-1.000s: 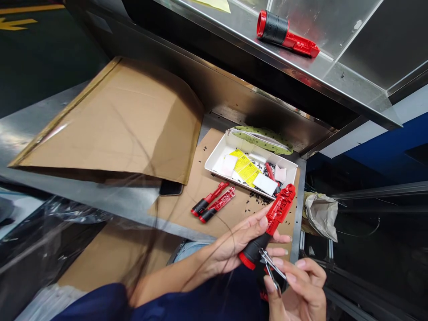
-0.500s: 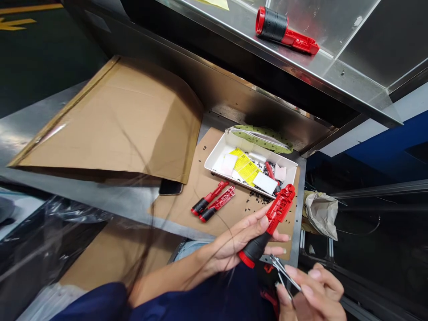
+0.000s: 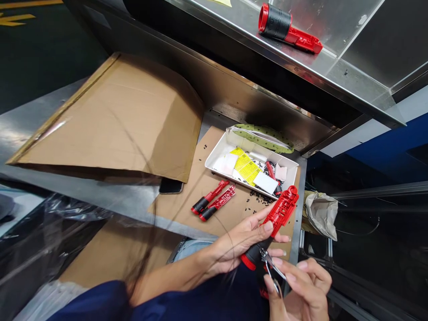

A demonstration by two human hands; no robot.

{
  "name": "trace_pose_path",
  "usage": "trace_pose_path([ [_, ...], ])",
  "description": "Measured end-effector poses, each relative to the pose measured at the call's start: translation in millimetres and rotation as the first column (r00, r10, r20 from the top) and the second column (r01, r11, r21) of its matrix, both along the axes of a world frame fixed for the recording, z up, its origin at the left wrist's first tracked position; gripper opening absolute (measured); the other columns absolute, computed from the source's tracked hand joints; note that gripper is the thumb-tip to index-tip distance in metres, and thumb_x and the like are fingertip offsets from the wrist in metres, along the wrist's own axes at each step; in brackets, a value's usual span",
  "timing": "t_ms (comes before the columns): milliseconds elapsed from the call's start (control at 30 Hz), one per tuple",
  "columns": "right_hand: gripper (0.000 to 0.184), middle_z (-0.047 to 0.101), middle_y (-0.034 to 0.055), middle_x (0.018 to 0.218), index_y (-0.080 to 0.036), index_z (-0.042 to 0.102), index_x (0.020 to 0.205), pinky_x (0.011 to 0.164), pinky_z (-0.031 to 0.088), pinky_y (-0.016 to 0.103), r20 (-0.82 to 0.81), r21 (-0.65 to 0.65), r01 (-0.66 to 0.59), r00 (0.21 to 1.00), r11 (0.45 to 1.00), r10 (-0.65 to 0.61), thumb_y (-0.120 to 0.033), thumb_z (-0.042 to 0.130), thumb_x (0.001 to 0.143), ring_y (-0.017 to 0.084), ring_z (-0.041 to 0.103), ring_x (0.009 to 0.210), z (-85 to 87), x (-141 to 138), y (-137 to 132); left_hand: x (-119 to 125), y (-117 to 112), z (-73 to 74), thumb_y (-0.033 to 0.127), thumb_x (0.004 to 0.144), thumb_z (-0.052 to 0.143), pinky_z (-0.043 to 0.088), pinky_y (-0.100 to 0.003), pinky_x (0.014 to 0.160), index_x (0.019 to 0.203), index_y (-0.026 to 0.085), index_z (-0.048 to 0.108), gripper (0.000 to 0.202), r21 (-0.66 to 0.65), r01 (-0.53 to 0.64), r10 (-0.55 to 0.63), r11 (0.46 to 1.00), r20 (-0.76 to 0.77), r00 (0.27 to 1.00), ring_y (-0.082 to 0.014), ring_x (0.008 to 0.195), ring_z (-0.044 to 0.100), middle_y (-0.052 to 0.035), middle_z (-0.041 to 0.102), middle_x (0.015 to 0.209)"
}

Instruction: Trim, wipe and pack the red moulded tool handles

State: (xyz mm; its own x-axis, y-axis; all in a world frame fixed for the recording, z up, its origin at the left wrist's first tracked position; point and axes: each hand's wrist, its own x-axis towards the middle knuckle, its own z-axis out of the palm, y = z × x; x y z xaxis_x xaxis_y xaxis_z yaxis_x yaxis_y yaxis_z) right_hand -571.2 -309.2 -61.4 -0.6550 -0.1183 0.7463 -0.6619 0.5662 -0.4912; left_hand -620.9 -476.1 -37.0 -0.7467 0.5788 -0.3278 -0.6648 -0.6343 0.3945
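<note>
My left hand [image 3: 239, 240] is closed around a red and black plastic housing [image 3: 282, 209], its red moulded end pointing up and right. The thumb presses on the housing near where red meets black. In my right hand [image 3: 302, 285], thumb and fingers pinch a pair of small silver nail clippers [image 3: 274, 269]. The jaws of the clippers are at the black sleeve of the housing, near its red rim; I cannot tell whether they touch it. Two smaller red and black housing pieces [image 3: 217, 203] lie side by side on the cardboard sheet [image 3: 183, 211].
A white tray [image 3: 217, 151] holds a yellow label sheet, white pads and small black parts. Several black bits [image 3: 254, 204] are scattered beside it. A green pouch [image 3: 264, 138] lies behind. A large carton [image 3: 110, 120] stands left. Another red and black housing [image 3: 289, 31] rests on the metal shelf.
My right hand has moved left and slightly up, bringing the clippers from beside the housing to its black sleeve. The left hand and housing have shifted slightly right.
</note>
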Motion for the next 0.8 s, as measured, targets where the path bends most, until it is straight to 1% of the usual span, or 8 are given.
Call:
trace_pose_path([
  [100, 0.030, 0.077, 0.0007, 0.083, -0.022, 0.060, 0.094, 0.084, 0.038, 0.038, -0.002, 0.002, 0.000, 1.000, 1.000, 0.000, -0.017, 0.083, 0.075, 0.022, 0.050, 0.089, -0.4, -1.5, -0.3, -0.7, -0.6, 1.0, 0.055, 0.072, 0.084, 0.054, -0.023, 0.076, 0.156, 0.025, 0.033, 0.103, -0.015, 0.018, -0.018, 1.000, 0.012, 1.000, -0.0136, 0.078, 0.072, -0.0074, 0.074, 0.101],
  [167, 0.029, 0.077, 0.0011, 0.082, -0.021, 0.061, 0.093, 0.083, 0.038, 0.038, 0.006, -0.005, 0.011, 1.000, 1.000, -0.011, -0.017, 0.083, 0.076, 0.022, 0.050, 0.089, -0.2, -2.1, -1.2, -2.1, -0.5, 1.6, 0.055, 0.070, 0.085, 0.055, -0.023, 0.077, 0.156, 0.024, 0.034, 0.104, -0.018, 0.011, -0.011, 1.000, -0.003, 1.000, -0.0134, 0.079, 0.071, -0.0081, 0.074, 0.104],
  [300, 0.027, 0.077, 0.0013, 0.080, -0.022, 0.061, 0.091, 0.080, 0.039, 0.038, 0.004, 0.000, 0.027, 1.000, 1.000, -0.027, -0.018, 0.083, 0.076, 0.022, 0.050, 0.088, 0.5, -1.8, -4.2, -4.9, -0.5, 3.2, 0.056, 0.067, 0.086, 0.055, -0.023, 0.075, 0.152, 0.025, 0.042, 0.101, -0.045, -0.005, 0.004, 0.999, -0.033, 0.999, -0.0132, 0.078, 0.071, -0.0101, 0.071, 0.115],
  [433, 0.023, 0.076, -0.0009, 0.076, -0.023, 0.059, 0.088, 0.083, 0.041, 0.040, -0.001, -0.006, 0.045, 0.999, 0.999, -0.045, -0.018, 0.080, 0.079, 0.021, 0.050, 0.083, 1.8, 0.4, -3.4, -4.4, -0.2, 2.4, 0.056, 0.068, 0.085, 0.056, -0.024, 0.076, 0.150, 0.029, 0.047, 0.095, -0.038, -0.002, 0.000, 0.999, -0.056, 0.998, -0.0141, 0.082, 0.070, -0.0092, 0.069, 0.117],
  [500, 0.022, 0.074, -0.0036, 0.073, -0.024, 0.057, 0.089, 0.087, 0.040, 0.040, -0.010, -0.022, 0.059, 0.998, 0.998, -0.059, -0.017, 0.078, 0.082, 0.019, 0.048, 0.080, 3.6, 1.5, -1.0, -3.6, 0.8, 0.3, 0.054, 0.068, 0.086, 0.057, -0.026, 0.079, 0.146, 0.031, 0.051, 0.089, -0.010, -0.017, 0.016, 1.000, -0.050, 0.999, -0.0171, 0.093, 0.070, -0.0057, 0.069, 0.110],
  [600, 0.024, 0.072, -0.0048, 0.069, -0.024, 0.055, 0.091, 0.090, 0.040, 0.038, -0.015, -0.037, 0.075, 0.997, 0.996, -0.076, -0.016, 0.076, 0.083, 0.018, 0.046, 0.079, 6.5, 1.3, 2.2, -2.8, 2.3, -3.9, 0.051, 0.069, 0.087, 0.059, -0.029, 0.083, 0.141, 0.031, 0.057, 0.081, 0.038, -0.045, 0.046, 0.998, -0.019, 0.999, -0.0215, 0.106, 0.067, -0.0005, 0.066, 0.088],
  [667, 0.027, 0.073, -0.0031, 0.072, -0.023, 0.056, 0.092, 0.091, 0.039, 0.038, -0.009, -0.023, 0.050, 0.999, 0.998, -0.050, -0.017, 0.079, 0.081, 0.019, 0.047, 0.082, 6.7, 0.1, 2.5, -2.7, 2.6, -6.5, 0.051, 0.068, 0.087, 0.059, -0.030, 0.083, 0.139, 0.030, 0.059, 0.079, 0.047, -0.045, 0.045, 0.998, -0.004, 0.999, -0.0214, 0.104, 0.068, 0.0008, 0.064, 0.082],
  [800, 0.032, 0.077, -0.0004, 0.080, -0.021, 0.058, 0.095, 0.093, 0.039, 0.039, 0.008, 0.001, 0.005, 1.000, 1.000, -0.005, -0.016, 0.083, 0.075, 0.019, 0.050, 0.088, 1.5, -1.8, 1.1, -2.9, 1.6, -8.7, 0.055, 0.066, 0.087, 0.058, -0.029, 0.082, 0.141, 0.031, 0.055, 0.085, 0.039, 0.000, -0.001, 0.999, 0.025, 1.000, -0.0181, 0.091, 0.071, -0.0015, 0.068, 0.089],
])
